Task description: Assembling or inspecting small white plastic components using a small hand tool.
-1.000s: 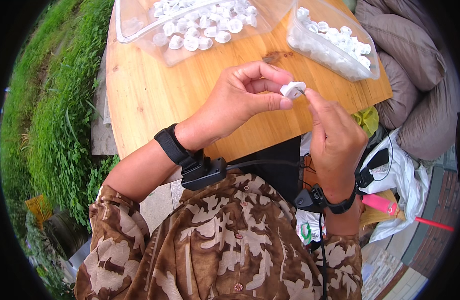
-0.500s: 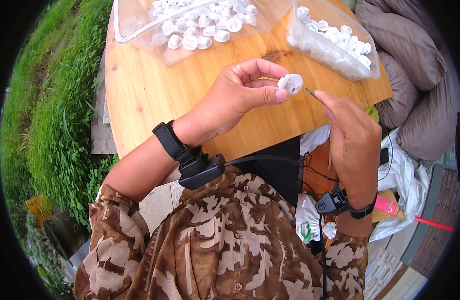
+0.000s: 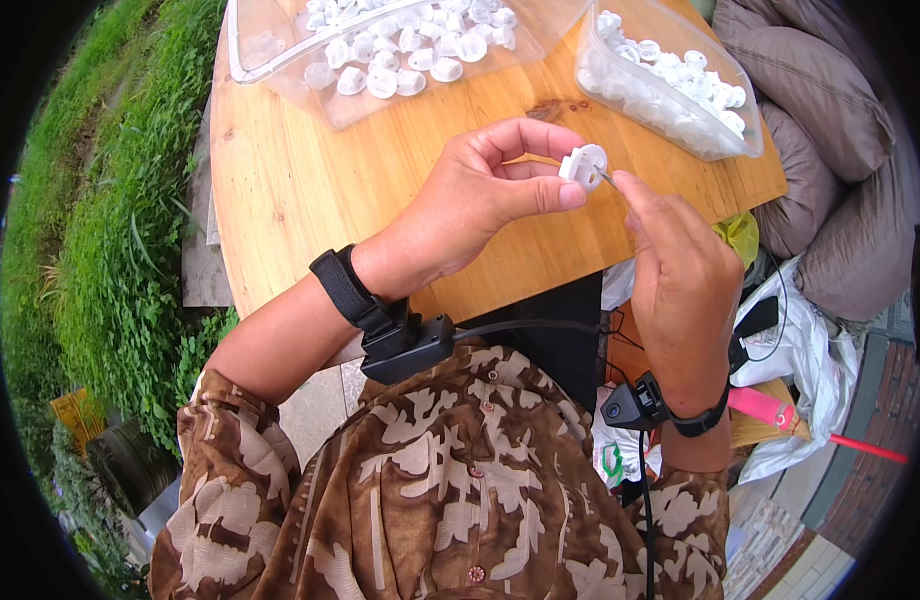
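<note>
My left hand (image 3: 510, 172) pinches a small round white plastic part (image 3: 584, 166) between thumb and fingers, above the wooden table. The part has a slotted disc face turned toward the right. In my right hand (image 3: 685, 265) is a thin metal pointed tool (image 3: 606, 178). Its tip is at the disc's face, near the slot; whether it sits inside the opening I cannot tell. Most of the tool is hidden in the curled fingers.
On the wooden table (image 3: 310, 190) stand two clear plastic bins of white parts, a large bin (image 3: 280, 70) at far left and a smaller bin (image 3: 670, 125) at far right. Padded grey-brown fabric (image 3: 860, 220) lies right. Cables run from both wrist straps.
My right hand has moved left and brought the tool's tip from a gap away up to the white part. The left hand has shifted only slightly.
</note>
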Demonstrator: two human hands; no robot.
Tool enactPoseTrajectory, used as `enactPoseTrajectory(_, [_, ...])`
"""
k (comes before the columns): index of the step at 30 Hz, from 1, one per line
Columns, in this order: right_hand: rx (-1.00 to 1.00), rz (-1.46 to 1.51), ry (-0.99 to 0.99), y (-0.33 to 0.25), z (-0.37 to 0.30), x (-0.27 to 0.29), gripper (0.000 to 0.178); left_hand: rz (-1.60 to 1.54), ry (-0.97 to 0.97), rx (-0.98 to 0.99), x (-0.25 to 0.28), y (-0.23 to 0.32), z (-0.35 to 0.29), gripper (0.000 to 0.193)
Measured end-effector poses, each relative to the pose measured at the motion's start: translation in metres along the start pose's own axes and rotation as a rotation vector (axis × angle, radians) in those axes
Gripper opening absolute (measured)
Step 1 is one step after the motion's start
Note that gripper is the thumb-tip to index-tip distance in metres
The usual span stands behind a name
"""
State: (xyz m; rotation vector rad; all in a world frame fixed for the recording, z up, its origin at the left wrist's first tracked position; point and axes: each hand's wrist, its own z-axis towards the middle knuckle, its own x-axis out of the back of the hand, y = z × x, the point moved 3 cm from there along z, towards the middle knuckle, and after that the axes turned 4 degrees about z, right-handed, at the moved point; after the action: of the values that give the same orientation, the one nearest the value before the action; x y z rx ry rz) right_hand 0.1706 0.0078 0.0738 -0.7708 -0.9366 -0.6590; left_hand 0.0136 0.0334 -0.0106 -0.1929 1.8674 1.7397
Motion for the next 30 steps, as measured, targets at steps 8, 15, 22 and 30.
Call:
enactPoseTrajectory(8, [0.043, -0.093, 0.012, -0.0024, 0.0016, 0.0020, 0.035, 0.014, 0.007, 0.036, 0.0007, -0.0007, -0.0013, 0.034])
enactPoseTrajectory(15, [0.113, -0.184, 0.028, 0.0006, 0.0004, 0.0047, 0.036, 0.049, -0.002, 0.043, -0.0022, 0.0002, -0.0011, 0.033])
enactPoseTrajectory(22, [0.172, -0.167, 0.079, 0.0024, 0.0003, 0.0036, 0.033, 0.056, 0.007, 0.029, 0.0008, -0.0006, -0.0009, 0.033])
enactPoseTrajectory(30, [0.119, -0.159, 0.005, -0.0008, 0.0012, 0.0060, 0.034, 0.072, -0.010, 0.018, -0.0010, 0.0002, -0.0024, 0.031])
